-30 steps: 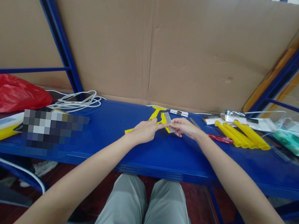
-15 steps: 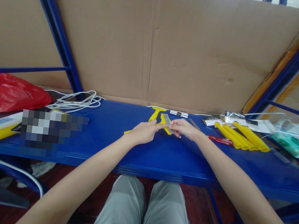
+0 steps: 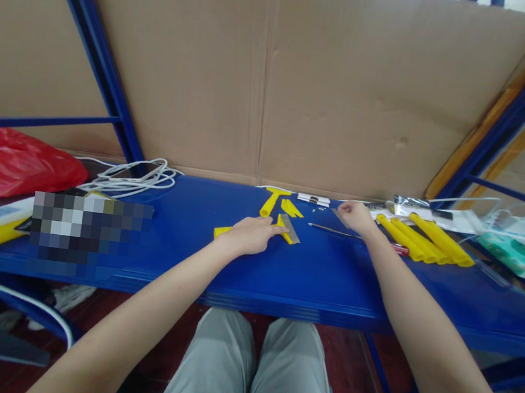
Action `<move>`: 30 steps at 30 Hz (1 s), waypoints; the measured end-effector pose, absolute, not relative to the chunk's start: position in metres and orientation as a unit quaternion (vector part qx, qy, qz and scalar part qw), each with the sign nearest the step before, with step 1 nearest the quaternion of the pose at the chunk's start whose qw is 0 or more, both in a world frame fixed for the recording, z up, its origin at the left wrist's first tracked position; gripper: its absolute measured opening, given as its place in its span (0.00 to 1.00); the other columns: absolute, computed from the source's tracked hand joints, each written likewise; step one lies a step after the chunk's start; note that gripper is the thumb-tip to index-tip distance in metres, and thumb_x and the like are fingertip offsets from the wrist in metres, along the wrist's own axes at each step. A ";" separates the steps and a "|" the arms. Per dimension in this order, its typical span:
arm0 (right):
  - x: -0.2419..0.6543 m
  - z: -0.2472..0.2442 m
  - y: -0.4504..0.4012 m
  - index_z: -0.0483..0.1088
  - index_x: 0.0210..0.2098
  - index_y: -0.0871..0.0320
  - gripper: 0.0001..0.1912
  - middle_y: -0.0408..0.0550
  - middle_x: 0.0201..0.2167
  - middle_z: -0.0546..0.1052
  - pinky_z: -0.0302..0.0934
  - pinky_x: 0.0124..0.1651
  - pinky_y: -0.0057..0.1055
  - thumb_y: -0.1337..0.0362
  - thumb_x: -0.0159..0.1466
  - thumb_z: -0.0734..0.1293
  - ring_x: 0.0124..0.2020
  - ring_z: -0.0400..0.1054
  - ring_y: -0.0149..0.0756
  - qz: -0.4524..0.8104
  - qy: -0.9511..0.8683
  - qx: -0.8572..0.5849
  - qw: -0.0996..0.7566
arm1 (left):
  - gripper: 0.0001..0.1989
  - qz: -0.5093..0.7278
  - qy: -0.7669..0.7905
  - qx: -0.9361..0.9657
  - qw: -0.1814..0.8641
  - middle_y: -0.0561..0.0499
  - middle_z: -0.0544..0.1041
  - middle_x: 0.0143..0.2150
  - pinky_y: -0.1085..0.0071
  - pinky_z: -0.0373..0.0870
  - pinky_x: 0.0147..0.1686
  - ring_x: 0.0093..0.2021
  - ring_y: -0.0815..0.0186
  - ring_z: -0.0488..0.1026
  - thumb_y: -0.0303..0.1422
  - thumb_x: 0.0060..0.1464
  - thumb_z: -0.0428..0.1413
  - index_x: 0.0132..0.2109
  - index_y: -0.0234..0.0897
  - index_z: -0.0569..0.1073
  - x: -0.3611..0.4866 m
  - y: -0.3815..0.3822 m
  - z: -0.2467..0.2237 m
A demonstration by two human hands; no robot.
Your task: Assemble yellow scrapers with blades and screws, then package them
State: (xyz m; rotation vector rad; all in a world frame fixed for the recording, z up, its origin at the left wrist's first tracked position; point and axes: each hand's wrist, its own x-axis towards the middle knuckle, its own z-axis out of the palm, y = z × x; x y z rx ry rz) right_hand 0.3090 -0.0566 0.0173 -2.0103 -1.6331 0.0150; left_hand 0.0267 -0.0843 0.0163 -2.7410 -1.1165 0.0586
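Note:
My left hand (image 3: pixel 251 234) is closed round the yellow handle of a scraper (image 3: pixel 220 231), which lies low on the blue table. The scraper's flat metal plate (image 3: pixel 291 229) points right, beyond my fingers. My right hand (image 3: pixel 354 216) is pinched over a thin metal strip (image 3: pixel 336 213) further back on the table; its fingers partly cover it. Between the hands lie a screwdriver (image 3: pixel 335 231) with a long shaft, small yellow pieces (image 3: pixel 292 208) and tiny screws (image 3: pixel 321 209). Behind my left hand sits another yellow T-shaped scraper body (image 3: pixel 269 202).
Several yellow tubular handles (image 3: pixel 422 238) lie at right, beside packets and a green pack (image 3: pixel 507 252). A small white box (image 3: pixel 314 199) stands at the back. At left are a coiled white cable (image 3: pixel 143 178) and a red plastic bag (image 3: pixel 18 163). Cardboard (image 3: pixel 267 82) closes off the back.
My right hand has left the scraper's metal plate and moved right and back to the metal strip. My left hand stays on the scraper, which is now lower.

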 end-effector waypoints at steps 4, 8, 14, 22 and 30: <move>0.318 0.014 -0.058 0.76 0.30 0.59 0.10 0.53 0.33 0.79 0.62 0.36 0.30 0.62 0.57 0.64 0.37 0.72 0.43 -0.011 -0.580 -0.792 0.190 | 0.25 0.021 -0.374 -0.924 0.076 0.45 0.68 0.49 0.65 0.67 0.44 0.50 0.58 0.69 0.28 0.58 0.41 0.61 0.51 0.60 0.027 -0.084 0.016; 0.317 0.013 -0.056 0.76 0.29 0.57 0.13 0.54 0.32 0.78 0.63 0.36 0.33 0.57 0.57 0.64 0.37 0.72 0.44 -0.013 -0.580 -0.808 0.103 | 0.25 0.016 -0.372 -0.925 0.072 0.45 0.67 0.49 0.66 0.68 0.42 0.48 0.59 0.70 0.28 0.59 0.41 0.61 0.52 0.60 0.027 -0.084 0.015; 0.313 0.015 -0.058 0.76 0.37 0.58 0.15 0.55 0.38 0.78 0.63 0.40 0.36 0.57 0.59 0.62 0.41 0.71 0.46 -0.024 -0.578 -0.812 0.081 | 0.27 0.003 -0.376 -0.923 0.081 0.44 0.67 0.47 0.64 0.68 0.41 0.49 0.57 0.68 0.25 0.56 0.42 0.61 0.51 0.61 0.029 -0.086 0.013; 0.287 0.009 -0.055 0.75 0.42 0.57 0.15 0.53 0.45 0.76 0.60 0.47 0.35 0.61 0.61 0.61 0.47 0.67 0.42 -0.057 -0.686 -0.711 0.143 | 0.28 -0.019 -0.384 -0.920 0.073 0.43 0.67 0.48 0.63 0.67 0.44 0.49 0.57 0.67 0.22 0.54 0.43 0.60 0.47 0.63 0.030 -0.084 0.009; 0.234 0.015 -0.051 0.77 0.32 0.58 0.14 0.56 0.39 0.77 0.60 0.41 0.30 0.63 0.62 0.60 0.42 0.70 0.42 -0.098 -0.756 -0.644 0.064 | 0.27 -0.030 -0.374 -0.924 0.081 0.43 0.67 0.47 0.63 0.67 0.44 0.49 0.58 0.67 0.21 0.55 0.43 0.59 0.48 0.63 0.029 -0.083 0.007</move>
